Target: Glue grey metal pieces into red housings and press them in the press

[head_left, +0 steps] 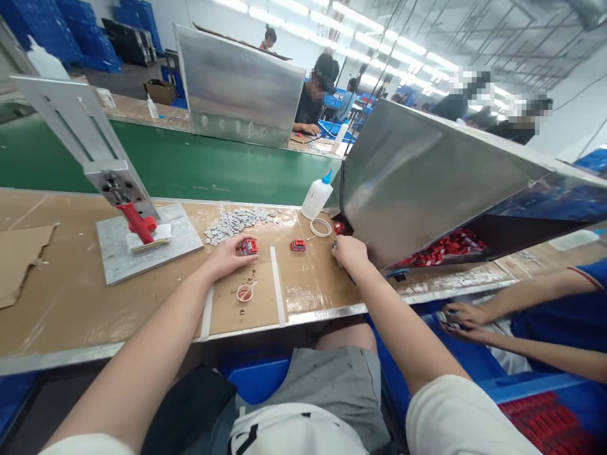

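Observation:
My left hand (228, 258) is closed round a small red-and-grey plastic block (249, 246) just above the cardboard mat. To its right, a similar red-and-grey block (298, 245) sits alone on the table. Beside the metal bin, my right hand (351, 254) has its fingers bent together; a bluish bit shows at the fingertips, but what they hold is hidden. Just beyond them is a red piece (338, 228). Many small grey tiles (237, 222) lie heaped behind my left hand. Nearer me, a small round cup (245, 293) has a thin stick in it.
A hand press with a red handle (135, 222) stands left. A blue-tipped bottle (317, 197) and a tape roll (320, 228) are at the back. The tilted metal bin (427, 183), with red parts (446, 248), blocks the right. A co-worker's hands (467, 319) are farther right.

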`<state>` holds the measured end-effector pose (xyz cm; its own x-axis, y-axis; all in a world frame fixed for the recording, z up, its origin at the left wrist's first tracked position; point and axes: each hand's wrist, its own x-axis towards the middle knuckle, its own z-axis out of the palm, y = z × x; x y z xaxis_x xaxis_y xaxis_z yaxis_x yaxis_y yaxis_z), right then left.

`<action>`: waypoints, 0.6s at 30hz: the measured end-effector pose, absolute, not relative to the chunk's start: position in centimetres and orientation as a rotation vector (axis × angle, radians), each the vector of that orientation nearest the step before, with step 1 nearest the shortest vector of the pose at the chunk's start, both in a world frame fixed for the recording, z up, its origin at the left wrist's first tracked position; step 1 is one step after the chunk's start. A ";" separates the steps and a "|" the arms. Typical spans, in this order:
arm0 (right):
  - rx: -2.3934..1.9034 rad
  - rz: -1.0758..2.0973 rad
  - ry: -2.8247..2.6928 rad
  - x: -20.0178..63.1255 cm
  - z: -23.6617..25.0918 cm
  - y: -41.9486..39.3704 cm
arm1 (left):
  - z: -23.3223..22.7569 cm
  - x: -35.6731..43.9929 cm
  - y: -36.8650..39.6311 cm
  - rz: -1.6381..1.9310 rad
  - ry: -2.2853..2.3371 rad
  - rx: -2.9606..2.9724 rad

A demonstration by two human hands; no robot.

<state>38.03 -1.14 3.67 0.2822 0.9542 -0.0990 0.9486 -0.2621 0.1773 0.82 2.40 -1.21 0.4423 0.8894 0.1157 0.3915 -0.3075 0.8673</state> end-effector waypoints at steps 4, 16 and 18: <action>2.586 -0.308 2.045 37.4 3.7 -0.7 | -1.1 0.8 2.2 0.826 1.049 1.866; 2.041 -2.868 2.333 23.5 0.0 2.1 | -1.8 0.7 2.4 1.027 1.118 1.867; 2.035 -2.779 2.477 22.4 -0.6 1.7 | -1.8 0.6 2.5 1.084 1.154 1.876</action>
<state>22.36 1.71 -0.56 -0.1182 0.9909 0.0644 -0.1774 0.0428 -0.9832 0.58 2.45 -1.83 0.2621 0.9170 0.3007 0.3574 -0.3817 0.8524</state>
